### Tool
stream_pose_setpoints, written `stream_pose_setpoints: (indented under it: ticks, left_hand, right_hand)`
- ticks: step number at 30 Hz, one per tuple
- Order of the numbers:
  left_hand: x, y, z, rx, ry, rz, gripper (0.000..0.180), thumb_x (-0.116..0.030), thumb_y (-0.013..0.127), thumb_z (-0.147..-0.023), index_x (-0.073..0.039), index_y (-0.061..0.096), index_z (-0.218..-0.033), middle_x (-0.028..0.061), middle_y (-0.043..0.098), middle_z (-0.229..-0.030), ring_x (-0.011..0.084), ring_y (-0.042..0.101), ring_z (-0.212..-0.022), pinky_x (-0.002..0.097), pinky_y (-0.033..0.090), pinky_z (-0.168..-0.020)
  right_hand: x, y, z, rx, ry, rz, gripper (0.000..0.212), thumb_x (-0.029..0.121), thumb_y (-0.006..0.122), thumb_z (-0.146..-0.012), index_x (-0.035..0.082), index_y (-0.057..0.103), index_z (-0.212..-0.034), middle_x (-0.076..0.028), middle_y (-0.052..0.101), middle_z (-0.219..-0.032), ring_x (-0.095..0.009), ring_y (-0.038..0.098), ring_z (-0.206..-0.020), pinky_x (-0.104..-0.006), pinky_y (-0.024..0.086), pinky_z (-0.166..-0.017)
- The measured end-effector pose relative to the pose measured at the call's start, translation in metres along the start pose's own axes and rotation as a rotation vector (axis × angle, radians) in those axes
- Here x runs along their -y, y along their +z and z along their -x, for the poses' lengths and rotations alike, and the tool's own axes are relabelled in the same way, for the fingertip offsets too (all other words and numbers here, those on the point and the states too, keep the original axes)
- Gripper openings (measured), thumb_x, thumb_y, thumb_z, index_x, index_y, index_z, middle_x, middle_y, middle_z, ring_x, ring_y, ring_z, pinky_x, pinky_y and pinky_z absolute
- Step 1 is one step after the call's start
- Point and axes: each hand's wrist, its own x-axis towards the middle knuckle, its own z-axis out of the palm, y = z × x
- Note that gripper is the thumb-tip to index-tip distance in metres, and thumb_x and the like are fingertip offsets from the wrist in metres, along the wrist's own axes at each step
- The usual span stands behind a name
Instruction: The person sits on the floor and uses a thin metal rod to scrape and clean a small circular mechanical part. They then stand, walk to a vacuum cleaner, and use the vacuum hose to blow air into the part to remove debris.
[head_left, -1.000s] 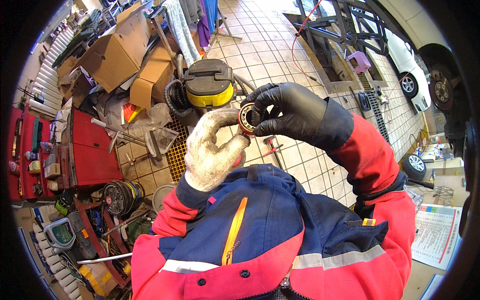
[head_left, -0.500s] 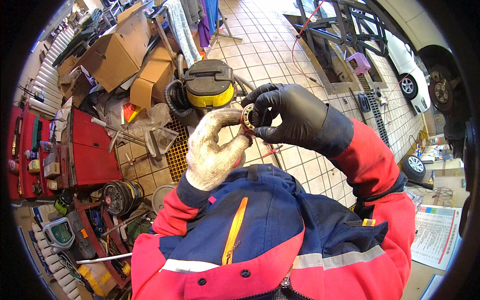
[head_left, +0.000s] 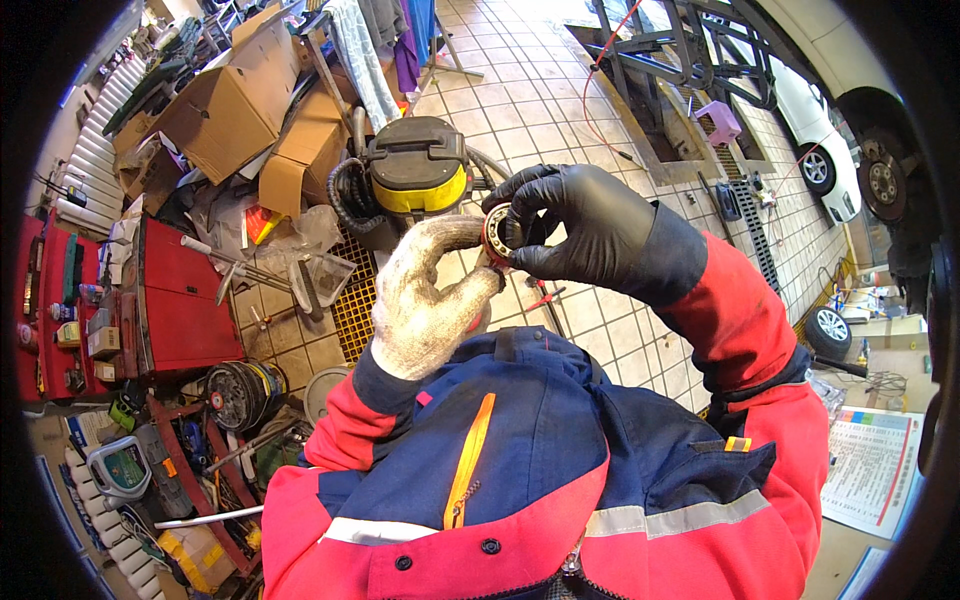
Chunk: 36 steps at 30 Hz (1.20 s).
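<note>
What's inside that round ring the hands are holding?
A curved row of small, shiny, round bits shows in the ring. The black-gloved right hand covers part of the ring's right side, so what's behind those fingers can't be seen.

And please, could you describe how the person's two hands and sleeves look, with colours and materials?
The left hand wears an off-white fabric glove with greyish smudges; the red left sleeve ends in a dark navy cuff. The right hand wears a smooth, slightly shiny black glove; the right sleeve is also red, with a dark cuff at the wrist.
</note>
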Motion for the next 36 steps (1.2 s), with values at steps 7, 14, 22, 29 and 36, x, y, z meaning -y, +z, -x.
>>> stream_pose_setpoints:
  ticks: [7,14,22,29,36]
  left_hand:
    - [0.000,0.003,0.000,-0.016,-0.008,0.005,0.042,-0.002,0.085,-0.080,0.000,0.078,-0.121,0.0165,0.077,-0.121,0.0316,0.076,-0.116,0.0398,0.058,-0.105]
    - [-0.001,0.001,-0.001,0.007,0.006,-0.025,0.042,-0.001,0.084,-0.080,0.000,0.078,-0.121,0.0165,0.077,-0.122,0.0311,0.076,-0.117,0.0396,0.057,-0.106]
    - [-0.002,0.001,0.000,-0.006,-0.017,-0.011,0.041,-0.002,0.084,-0.081,-0.001,0.078,-0.122,0.0166,0.078,-0.122,0.0309,0.076,-0.117,0.0396,0.057,-0.106]
    - [0.000,0.002,0.001,0.016,0.035,-0.034,0.041,-0.002,0.084,-0.081,0.000,0.077,-0.121,0.0172,0.076,-0.121,0.0321,0.076,-0.115,0.0394,0.057,-0.105]
    - [-0.001,0.003,0.003,0.017,-0.008,0.028,0.040,-0.005,0.084,-0.082,0.001,0.077,-0.121,0.0178,0.076,-0.122,0.0329,0.075,-0.115,0.0399,0.058,-0.104]
  right_hand:
    - [0.000,-0.002,-0.002,0.003,-0.034,0.007,0.016,0.007,0.082,-0.088,0.001,0.080,-0.103,-0.016,0.072,-0.083,-0.022,0.067,-0.070,-0.0385,0.057,-0.072]
    - [0.000,-0.003,-0.003,0.017,0.015,0.017,0.017,0.010,0.081,-0.088,0.000,0.080,-0.102,-0.018,0.073,-0.083,-0.023,0.067,-0.070,-0.0387,0.057,-0.072]
    - [0.006,-0.001,-0.002,0.019,0.039,0.038,0.013,0.008,0.082,-0.087,-0.001,0.079,-0.097,-0.019,0.075,-0.097,-0.023,0.073,-0.078,-0.0381,0.060,-0.075]
    - [0.007,-0.008,0.001,-0.037,-0.009,0.036,0.019,0.009,0.083,-0.090,-0.001,0.078,-0.105,-0.013,0.074,-0.084,-0.017,0.069,-0.076,-0.0362,0.058,-0.073]
    - [0.011,-0.023,0.011,-0.125,-0.010,-0.043,0.027,0.010,0.085,-0.094,-0.003,0.079,-0.117,-0.006,0.076,-0.092,-0.010,0.069,-0.085,-0.0321,0.061,-0.081]
